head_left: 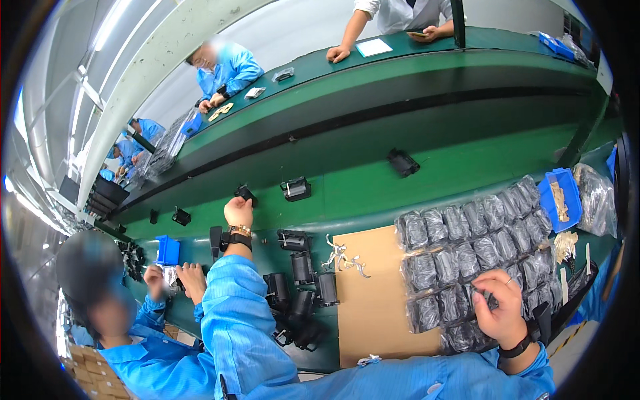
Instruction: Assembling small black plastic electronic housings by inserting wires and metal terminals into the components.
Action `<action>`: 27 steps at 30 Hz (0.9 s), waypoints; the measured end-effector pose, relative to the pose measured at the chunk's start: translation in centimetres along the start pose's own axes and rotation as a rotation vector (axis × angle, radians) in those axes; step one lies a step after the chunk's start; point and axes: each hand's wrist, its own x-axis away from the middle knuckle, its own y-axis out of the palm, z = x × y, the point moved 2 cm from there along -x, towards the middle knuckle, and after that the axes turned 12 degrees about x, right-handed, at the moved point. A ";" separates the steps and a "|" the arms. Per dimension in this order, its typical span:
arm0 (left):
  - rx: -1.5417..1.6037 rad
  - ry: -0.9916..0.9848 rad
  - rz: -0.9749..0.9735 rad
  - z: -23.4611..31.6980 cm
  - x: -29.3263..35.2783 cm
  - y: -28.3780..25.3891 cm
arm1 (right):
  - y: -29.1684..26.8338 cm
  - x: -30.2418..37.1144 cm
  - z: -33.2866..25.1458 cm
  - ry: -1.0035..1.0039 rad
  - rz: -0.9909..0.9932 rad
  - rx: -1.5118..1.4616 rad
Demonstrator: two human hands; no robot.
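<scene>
My left hand (pixel 239 212) reaches out over the green conveyor belt. Its fingers are closed at a small black plastic housing (pixel 246 192), which they partly hide. Low over rows of black units in clear plastic bags (pixel 465 257) is my right hand (pixel 501 308), thumb and fingers curved and apart, with nothing visible between them. Nearer me, several unwrapped black housings (pixel 302 267) sit in a cluster on the green bench, left of a brown cardboard sheet (pixel 373 327). Silvery metal hooked parts (pixel 343 258) lie on that sheet.
More black housings (pixel 295 189) are spread along the belt (pixel 347 193). A blue bin (pixel 559 200) and clear bags (pixel 595 200) stand right of the wrapped rows. Close at my left, a co-worker (pixel 133 320) works beside another blue bin (pixel 168 249). People sit and stand across the belt.
</scene>
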 end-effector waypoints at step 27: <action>0.554 -0.165 0.033 13.8 11.0 -2.9 | 1.7 -3.2 -2.8 -0.182 -0.213 -0.042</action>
